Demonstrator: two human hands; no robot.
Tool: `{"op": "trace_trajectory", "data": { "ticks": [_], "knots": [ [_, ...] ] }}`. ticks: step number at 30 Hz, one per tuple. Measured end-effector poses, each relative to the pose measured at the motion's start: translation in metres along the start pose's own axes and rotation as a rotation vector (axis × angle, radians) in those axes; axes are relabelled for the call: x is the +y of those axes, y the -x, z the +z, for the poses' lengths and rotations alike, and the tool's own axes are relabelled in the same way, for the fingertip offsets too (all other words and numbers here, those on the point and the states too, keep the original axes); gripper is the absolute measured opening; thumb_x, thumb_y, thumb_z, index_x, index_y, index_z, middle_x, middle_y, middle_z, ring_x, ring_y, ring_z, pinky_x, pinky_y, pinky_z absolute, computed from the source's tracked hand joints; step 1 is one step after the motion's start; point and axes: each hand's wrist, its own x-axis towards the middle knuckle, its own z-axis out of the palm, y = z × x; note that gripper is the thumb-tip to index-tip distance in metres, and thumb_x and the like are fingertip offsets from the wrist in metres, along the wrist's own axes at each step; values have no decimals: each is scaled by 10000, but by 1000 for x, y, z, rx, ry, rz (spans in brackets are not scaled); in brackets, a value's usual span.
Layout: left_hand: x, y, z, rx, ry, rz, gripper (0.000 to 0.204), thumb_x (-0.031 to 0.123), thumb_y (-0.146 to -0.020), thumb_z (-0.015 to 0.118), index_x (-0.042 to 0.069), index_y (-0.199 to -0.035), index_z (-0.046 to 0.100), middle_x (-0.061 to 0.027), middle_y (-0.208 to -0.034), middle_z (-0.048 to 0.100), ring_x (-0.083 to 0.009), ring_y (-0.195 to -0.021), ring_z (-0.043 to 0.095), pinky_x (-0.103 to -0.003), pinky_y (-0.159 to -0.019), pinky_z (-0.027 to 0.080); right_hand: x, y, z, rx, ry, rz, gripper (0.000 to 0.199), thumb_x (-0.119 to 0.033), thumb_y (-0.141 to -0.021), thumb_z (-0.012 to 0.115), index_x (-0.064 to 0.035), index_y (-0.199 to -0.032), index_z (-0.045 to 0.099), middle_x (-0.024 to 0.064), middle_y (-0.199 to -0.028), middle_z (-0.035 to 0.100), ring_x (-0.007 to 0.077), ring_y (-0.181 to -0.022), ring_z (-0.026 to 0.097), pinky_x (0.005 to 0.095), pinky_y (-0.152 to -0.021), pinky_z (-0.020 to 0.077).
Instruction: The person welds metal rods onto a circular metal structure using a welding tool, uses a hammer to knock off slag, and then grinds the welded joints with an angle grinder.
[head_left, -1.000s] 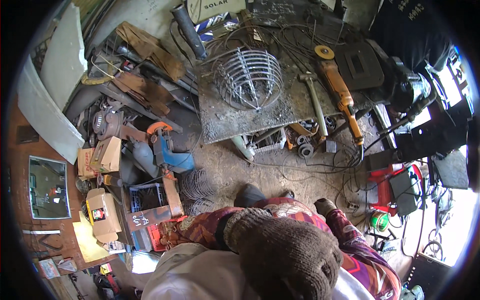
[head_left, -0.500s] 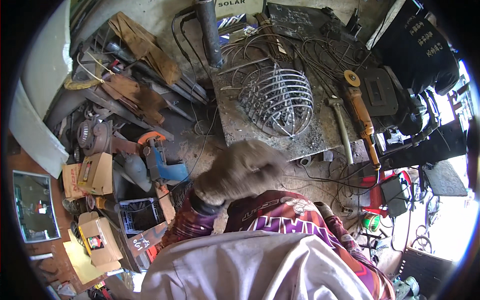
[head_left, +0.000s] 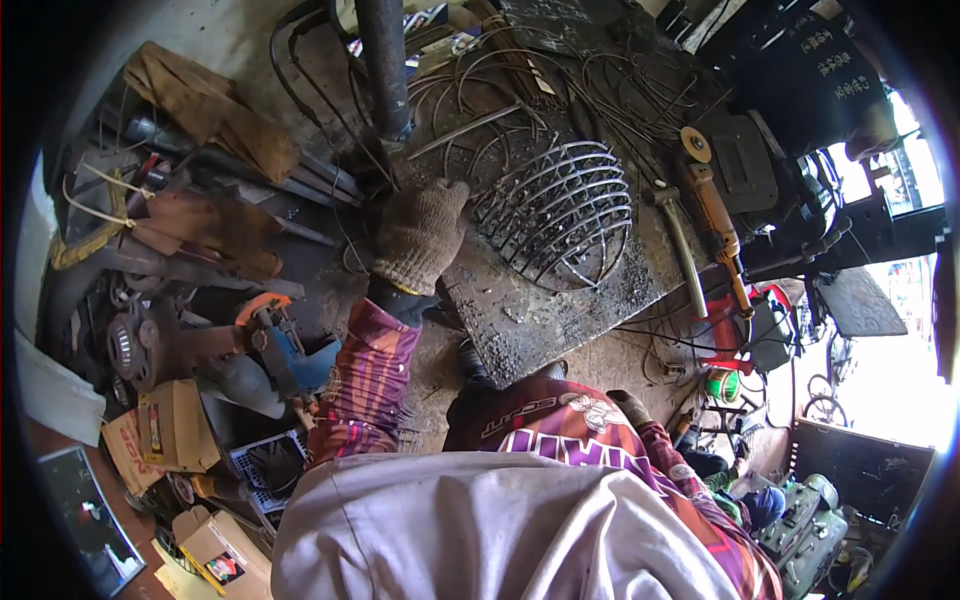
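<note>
My left hand (head_left: 424, 232), in a brown knit glove, is at the left edge of the metal worktable (head_left: 520, 335). Its fingers are curled, and whatever they may hold is hidden. To its right, on the tabletop, lies a rounded cage of bent, welded metal rods (head_left: 565, 215), apart from the hand. Low beside my body is my right hand (head_left: 630, 408), gloved too; its fingers cannot be made out. Right of the cage lie a hammer (head_left: 682, 250) and an orange angle grinder (head_left: 712, 215).
A thick upright pipe (head_left: 382, 70) stands at the table's far left. Coiled wire and thin rods (head_left: 500, 60) cover the back of the table. Scrap metal, a blue-and-orange tool (head_left: 290, 345) and cardboard boxes (head_left: 175, 425) fill the left. Cables trail by a red frame (head_left: 725, 335).
My left hand has moved from in front of my body forward and left to the table's left edge. The view has shifted; the cage remains on the table.
</note>
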Motion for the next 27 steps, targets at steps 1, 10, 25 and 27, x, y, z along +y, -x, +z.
{"op": "trace_trajectory", "data": {
  "ticks": [1, 10, 25, 27],
  "knots": [
    [-6, -5, 1, -69, -32, 6, 439, 267, -924, 735, 57, -1304, 667, -167, -1182, 726, -366, -1049, 712, -436, -900, 578, -6, 4, 4, 9, -4, -8, 378, -363, -925, 643, -62, -1122, 759, 187, -1103, 762, 332, -1060, 722, 417, -917, 542],
    [-82, -61, -26, -153, 1002, 78, 298, 122, -1025, 619, 28, -1296, 701, -35, -1004, 721, -106, -831, 617, -263, -789, 533, -20, 13, 15, -31, -66, 112, 434, -380, -928, 662, -52, -1201, 744, 187, -1148, 764, 299, -1074, 720, 405, -926, 544],
    [-93, -96, -20, 95, 891, -43, 253, 235, -999, 704, 101, -1207, 760, -11, -975, 749, -104, -838, 656, -275, -790, 537, -10, 4, 21, 29, -47, 94, 465, -385, -908, 683, -37, -1212, 738, 178, -1136, 767, 297, -1088, 718, 407, -943, 541],
    [-85, -80, -15, 146, 896, 33, 250, 245, -997, 710, 101, -1194, 766, -13, -985, 752, -118, -855, 665, -281, -810, 541, -8, 9, 23, 20, -81, 81, 475, -393, -912, 675, -37, -1221, 734, 181, -1138, 766, 296, -1090, 716, 411, -940, 539]
  ]
}}
